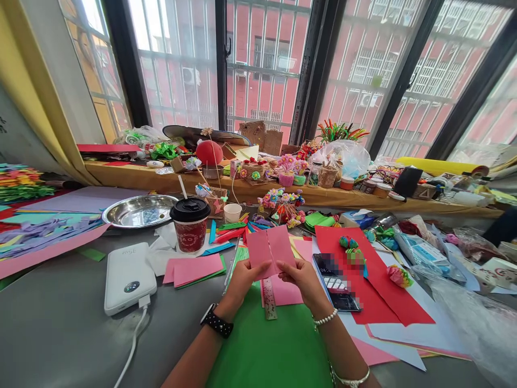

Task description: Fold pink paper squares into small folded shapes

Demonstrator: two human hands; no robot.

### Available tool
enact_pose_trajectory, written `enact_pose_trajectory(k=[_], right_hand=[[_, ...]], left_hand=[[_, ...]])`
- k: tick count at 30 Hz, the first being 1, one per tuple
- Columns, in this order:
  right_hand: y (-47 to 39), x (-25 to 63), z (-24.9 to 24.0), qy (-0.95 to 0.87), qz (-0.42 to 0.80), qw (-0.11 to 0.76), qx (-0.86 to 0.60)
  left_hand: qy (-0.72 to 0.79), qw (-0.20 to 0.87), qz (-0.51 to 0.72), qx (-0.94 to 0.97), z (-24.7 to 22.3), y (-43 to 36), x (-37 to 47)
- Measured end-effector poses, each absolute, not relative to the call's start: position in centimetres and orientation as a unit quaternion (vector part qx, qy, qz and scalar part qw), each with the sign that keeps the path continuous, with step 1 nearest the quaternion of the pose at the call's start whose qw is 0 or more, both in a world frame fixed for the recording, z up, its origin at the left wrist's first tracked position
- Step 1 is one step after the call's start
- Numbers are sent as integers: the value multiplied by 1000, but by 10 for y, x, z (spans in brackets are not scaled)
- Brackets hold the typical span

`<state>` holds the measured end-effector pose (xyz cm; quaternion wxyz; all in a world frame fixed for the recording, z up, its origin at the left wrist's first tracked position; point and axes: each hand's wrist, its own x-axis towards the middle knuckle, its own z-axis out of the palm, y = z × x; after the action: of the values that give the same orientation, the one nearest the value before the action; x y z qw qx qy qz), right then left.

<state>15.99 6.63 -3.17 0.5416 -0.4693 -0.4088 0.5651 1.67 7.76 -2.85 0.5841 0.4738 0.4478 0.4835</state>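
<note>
Pink paper, with a slit or gap running down its middle, is held up in front of me. My left hand pinches its lower left part between thumb and fingers. On the lower right, my right hand grips the same paper, and the two thumbs are close to each other. Below the hands, a patterned ruler lies over another pink sheet, near a large green sheet. The fingers behind the held paper are hidden.
A lidded cup, a white power bank with a cable and pink slips are at left. A phone and red paper lie at right. A metal plate sits farther back, below the crowded ledge.
</note>
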Motion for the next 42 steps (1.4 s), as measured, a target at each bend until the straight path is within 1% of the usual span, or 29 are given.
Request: enact_pose_trajectory(k=[4,7,13,18,24,27,31,36,38,39,42], right_hand=[[65,161,-31,-425,546,542,-476],[64,161,-30,-430,548,537,-475],[66,160,-32,-370,591,541,-470],[69,171,-31,-353,553,571,-493],[68,169,-28,-395,529,591,-463],[66,160,-31,-443,534,571,-439],[66,150,-37,-521,473,542,-460],[65,151,-37,-626,380,451,-510],[64,155,-34,-633,330,455,-532],[64,158,-32,-622,306,474,-543],[65,163,-29,-595,302,520,-533]], left_hand=[[428,622,467,460,-29,78,16],[427,613,481,459,-30,78,18],[416,593,519,454,-31,78,20],[407,579,557,435,-28,79,13],[458,570,502,462,-32,82,14],[467,544,479,507,-35,84,16],[421,549,455,561,-35,82,19],[430,497,447,607,-33,80,20],[422,510,444,604,-33,80,20],[412,523,437,605,-32,79,20],[374,559,389,629,-32,77,21]])
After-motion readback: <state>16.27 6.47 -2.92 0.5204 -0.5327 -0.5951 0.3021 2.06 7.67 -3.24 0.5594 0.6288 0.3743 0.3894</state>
